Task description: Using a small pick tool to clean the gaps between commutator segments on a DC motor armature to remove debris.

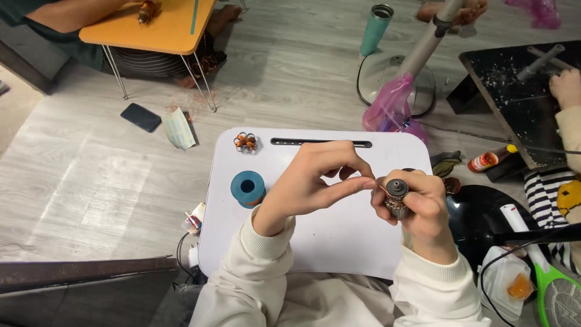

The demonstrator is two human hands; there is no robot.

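My right hand grips a small metal motor armature with a dark round end cap, held upright over the right side of a white lap table. Pinched fingers of my left hand touch a thin copper wire at the armature's left side. A teal spool of copper wire stands on the table to the left of my left wrist. A small wound copper coil piece lies near the table's far left corner.
Another person sits at an orange folding table at far left. A co-worker's hand works on a black board at right. On the floor: phone, teal tumbler, fan base, sauce bottle, green electric swatter.
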